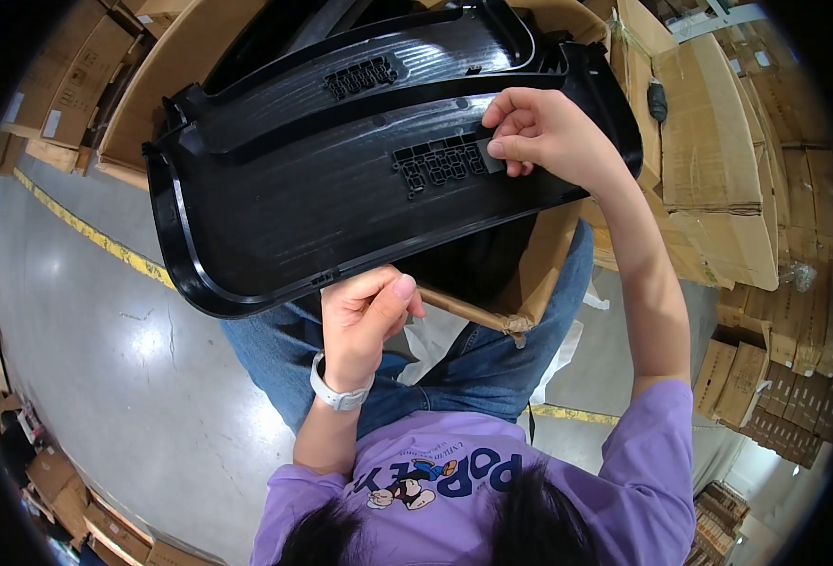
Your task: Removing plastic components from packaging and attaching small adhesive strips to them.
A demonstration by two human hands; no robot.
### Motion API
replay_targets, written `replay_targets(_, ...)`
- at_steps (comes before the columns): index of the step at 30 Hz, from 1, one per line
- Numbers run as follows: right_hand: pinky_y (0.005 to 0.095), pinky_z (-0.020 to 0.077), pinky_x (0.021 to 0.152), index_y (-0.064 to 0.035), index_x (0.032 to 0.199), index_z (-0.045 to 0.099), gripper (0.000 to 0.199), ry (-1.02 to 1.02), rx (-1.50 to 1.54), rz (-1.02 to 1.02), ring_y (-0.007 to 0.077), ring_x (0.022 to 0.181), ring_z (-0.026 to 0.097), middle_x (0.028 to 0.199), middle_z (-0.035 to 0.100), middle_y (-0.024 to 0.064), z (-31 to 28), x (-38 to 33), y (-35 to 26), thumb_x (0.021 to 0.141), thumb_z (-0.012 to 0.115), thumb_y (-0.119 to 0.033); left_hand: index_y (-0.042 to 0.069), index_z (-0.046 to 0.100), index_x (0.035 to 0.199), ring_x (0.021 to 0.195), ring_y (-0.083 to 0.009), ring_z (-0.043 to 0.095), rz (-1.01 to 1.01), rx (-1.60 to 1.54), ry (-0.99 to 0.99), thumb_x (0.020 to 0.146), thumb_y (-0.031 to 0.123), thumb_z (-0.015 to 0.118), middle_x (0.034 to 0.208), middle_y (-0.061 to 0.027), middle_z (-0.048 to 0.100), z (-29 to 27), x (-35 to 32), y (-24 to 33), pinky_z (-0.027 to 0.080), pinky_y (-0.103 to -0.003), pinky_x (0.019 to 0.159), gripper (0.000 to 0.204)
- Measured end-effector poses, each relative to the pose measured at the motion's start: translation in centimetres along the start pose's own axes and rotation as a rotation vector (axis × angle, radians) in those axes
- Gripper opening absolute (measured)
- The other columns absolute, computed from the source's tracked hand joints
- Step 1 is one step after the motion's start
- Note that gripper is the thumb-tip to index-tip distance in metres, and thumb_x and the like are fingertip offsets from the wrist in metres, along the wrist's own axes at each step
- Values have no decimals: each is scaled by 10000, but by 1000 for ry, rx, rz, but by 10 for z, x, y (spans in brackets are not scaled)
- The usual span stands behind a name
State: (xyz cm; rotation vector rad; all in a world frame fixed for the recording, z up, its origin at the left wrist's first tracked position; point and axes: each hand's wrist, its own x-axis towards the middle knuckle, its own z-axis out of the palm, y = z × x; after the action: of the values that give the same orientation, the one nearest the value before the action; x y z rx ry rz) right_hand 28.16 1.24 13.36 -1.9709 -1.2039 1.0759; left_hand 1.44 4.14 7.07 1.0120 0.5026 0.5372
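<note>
A large black moulded plastic panel [303, 203], shaped like a shallow tray with a raised rim, lies tilted across an open cardboard box in front of me. My right hand [544, 137] pinches a small dark grey flat piece [496, 158] between thumb and fingers. The piece is held at the right end of a raised grid of ribs [440, 168] on the panel. My left hand [369, 307] is closed, thumb against the curled fingers, just below the panel's near edge; whatever it may hold is hidden.
A second black panel [275, 104] lies behind the first, inside the cardboard box [558, 259]. More cartons [709, 141] stand at the right, and others [67, 75] at the far left. A yellow line [86, 226] runs along the grey floor.
</note>
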Motion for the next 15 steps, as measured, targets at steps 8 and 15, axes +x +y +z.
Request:
replay_targets(8,174,437,496,-14,880,545,131,57,-113,-2,53,554,562,666,576,4,5,0,-5,789,636,-39,-17,614,674,415,-18,331,34,9,-3,890,166,564,490,23,457,0,3,-1,238,-186,415,287)
replay_targets(15,190,436,472,-10,824,560,139,164,-310,-146,59,520,543,636,567,5,9,-3,2,794,656,-106,-19,589,655,410,-26,318,-2,-16,2,889,188,553,514,5,464,1,0,0,228,-188,398,314)
